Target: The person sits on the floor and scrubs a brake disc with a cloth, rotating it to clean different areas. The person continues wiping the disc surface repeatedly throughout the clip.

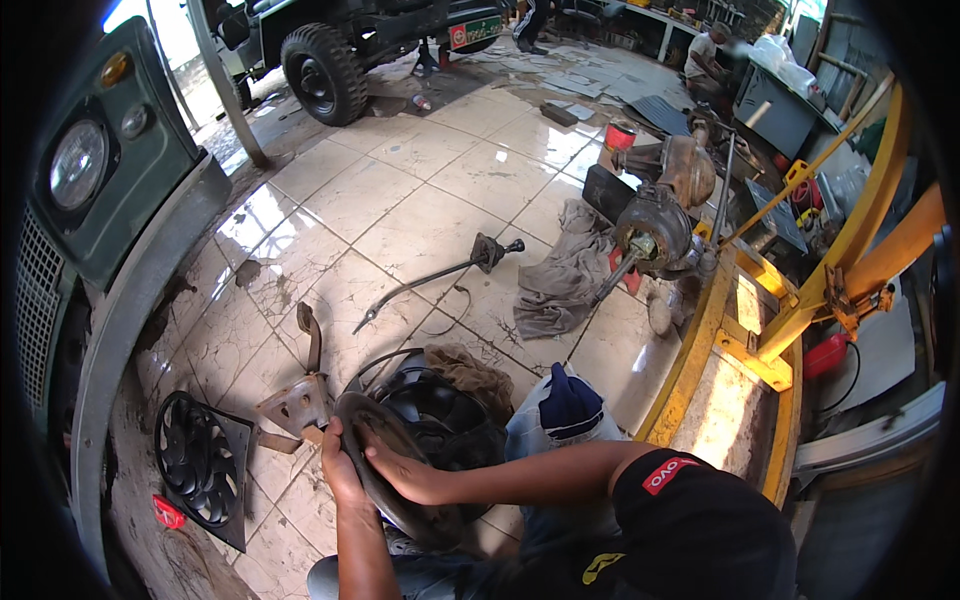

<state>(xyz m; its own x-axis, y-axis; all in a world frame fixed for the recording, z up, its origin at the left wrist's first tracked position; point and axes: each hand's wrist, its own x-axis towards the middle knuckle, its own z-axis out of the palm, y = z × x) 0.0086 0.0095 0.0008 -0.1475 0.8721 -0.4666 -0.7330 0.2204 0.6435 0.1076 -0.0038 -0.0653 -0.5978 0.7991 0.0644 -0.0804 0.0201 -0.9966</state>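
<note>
A dark, worn round metal disc with a raised rim (384, 508) stands tilted in front of me, near my lap. My left hand (343, 468) is closed around its left edge. Against the disc's inner face lies my right hand (408, 474), fingers stretched toward the upper left; their tips are partly hidden. Just behind the disc are a black plastic fan (425, 400) and a crumpled brown cloth (470, 375). A metal pedal bracket (296, 403) is on the tiles close to my left hand.
A second black fan (200, 455) and a small red object (168, 512) lie at left. Ahead is a rod with a knob (432, 280). An axle housing (655, 225) and grey rag (568, 270) are at right, beside a yellow frame (690, 370). Another person (705, 62) sits far back.
</note>
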